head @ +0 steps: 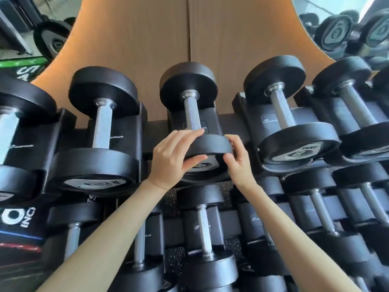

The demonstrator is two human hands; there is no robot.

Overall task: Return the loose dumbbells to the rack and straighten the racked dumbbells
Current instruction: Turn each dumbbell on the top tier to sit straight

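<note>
While extended above the lower-tier dumbbells, pinching the near head of the middle dumbbell from both sides: left hand with fingers over the rim and thumb on the face, right hand with fingers curled on the opposite edge. Just beyond the fingers, knurled handle and far head lying in the rack. Either side of the fingers, neighbouring dumbbells racked. Farthest back, wooden wall panel.
</note>
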